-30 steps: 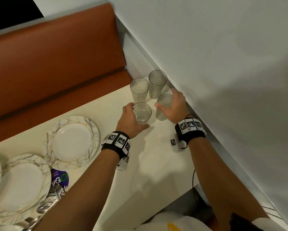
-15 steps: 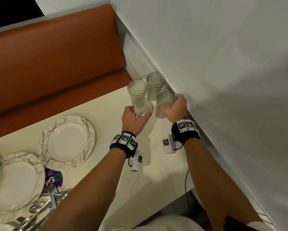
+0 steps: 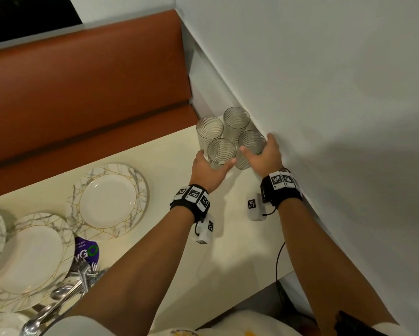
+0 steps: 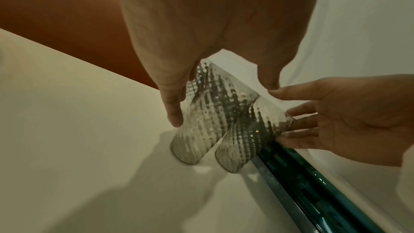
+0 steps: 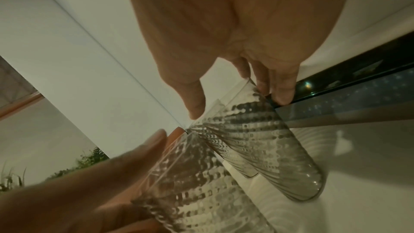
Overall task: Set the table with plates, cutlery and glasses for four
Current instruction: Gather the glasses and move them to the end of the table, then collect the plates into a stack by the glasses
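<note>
Four ribbed glasses stood clustered at the bench (image 3: 135,156) corner by the wall. Left hand (image 3: 207,169) wrapped the near-left glass (image 3: 221,154); right hand (image 3: 264,154) wrapped the near-right glass (image 3: 251,147), fingers curled round each. Both glasses sat on the bench. Likely light, rigid, smooth, breakable: best gripped mid-wall, not by the rim. Plates (image 3: 108,202) lay well apart.
</note>
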A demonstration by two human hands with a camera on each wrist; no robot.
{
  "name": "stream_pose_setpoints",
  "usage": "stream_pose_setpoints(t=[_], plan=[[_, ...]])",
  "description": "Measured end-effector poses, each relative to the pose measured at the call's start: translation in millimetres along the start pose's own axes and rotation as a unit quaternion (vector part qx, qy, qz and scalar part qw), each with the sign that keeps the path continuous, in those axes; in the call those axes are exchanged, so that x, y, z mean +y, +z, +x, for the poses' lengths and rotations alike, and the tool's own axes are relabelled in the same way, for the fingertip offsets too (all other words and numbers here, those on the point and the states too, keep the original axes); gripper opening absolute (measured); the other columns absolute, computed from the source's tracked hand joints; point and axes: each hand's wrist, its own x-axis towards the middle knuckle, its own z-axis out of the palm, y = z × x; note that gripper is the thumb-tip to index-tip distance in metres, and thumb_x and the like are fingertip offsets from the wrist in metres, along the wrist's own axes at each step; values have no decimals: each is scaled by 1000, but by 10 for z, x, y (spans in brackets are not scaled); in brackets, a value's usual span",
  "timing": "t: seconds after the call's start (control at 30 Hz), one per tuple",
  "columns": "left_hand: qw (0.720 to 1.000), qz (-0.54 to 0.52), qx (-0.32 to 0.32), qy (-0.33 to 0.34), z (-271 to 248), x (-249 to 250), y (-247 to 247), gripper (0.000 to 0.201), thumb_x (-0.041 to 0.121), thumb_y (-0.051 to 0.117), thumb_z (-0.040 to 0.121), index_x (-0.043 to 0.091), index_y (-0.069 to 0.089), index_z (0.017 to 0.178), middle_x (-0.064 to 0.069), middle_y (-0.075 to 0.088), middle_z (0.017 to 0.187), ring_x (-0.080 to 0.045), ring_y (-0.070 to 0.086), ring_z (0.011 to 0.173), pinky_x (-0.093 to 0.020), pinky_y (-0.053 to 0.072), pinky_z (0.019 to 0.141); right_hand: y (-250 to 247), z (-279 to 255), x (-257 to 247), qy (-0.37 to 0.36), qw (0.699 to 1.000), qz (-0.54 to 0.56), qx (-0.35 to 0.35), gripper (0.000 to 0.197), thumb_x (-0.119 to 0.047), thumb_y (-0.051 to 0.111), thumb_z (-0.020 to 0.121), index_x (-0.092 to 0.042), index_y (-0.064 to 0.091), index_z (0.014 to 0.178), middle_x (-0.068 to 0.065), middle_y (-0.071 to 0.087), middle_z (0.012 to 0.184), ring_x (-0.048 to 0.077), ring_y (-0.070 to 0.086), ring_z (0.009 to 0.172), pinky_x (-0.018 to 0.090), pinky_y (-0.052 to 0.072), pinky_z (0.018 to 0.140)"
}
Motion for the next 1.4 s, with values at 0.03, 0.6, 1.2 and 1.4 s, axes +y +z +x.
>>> stream_pose_setpoints(t=[0.03,0.6,1.2,1.4], plan=[[1000,7,-10,2,-45,-39,-53,119,72,77,75,9,22,161,-14,35,163,-31,41,147,-46,40,118,-14,-27,5,-4,1000,-15,15,101,-53,80,73,-7,34,151,18,46,146,39,43,135,50,41,109],[987,-6,158,-31,-1626,-2497,-2428,13,16,66,98,27,72,102,5,75,94,-8,70,86,-22,56,82,1324,-2392,-1111,-286,951,20,-118,25,-4,67,82,-20,69,102,0,66,101,22,58,85,36,50,78],[922,-36,357,-144,-3047,-4643,-4600,19,12,60,98,16,71,113,2,71,101,-12,61,85,-9,44,73,4062,-4722,-2302,-86,912,-38,-400,50,-31,64,93,-16,45,136,2,62,116,20,61,100,30,51,83],[921,-56,356,-145,-3089,-4701,-4802,20,13,59,99,17,70,115,3,71,100,-2,60,83,-1,38,69,4613,-4580,-2495,13,919,5,-394,46,-43,63,93,-12,46,122,12,74,96,21,74,76,37,63,65]])
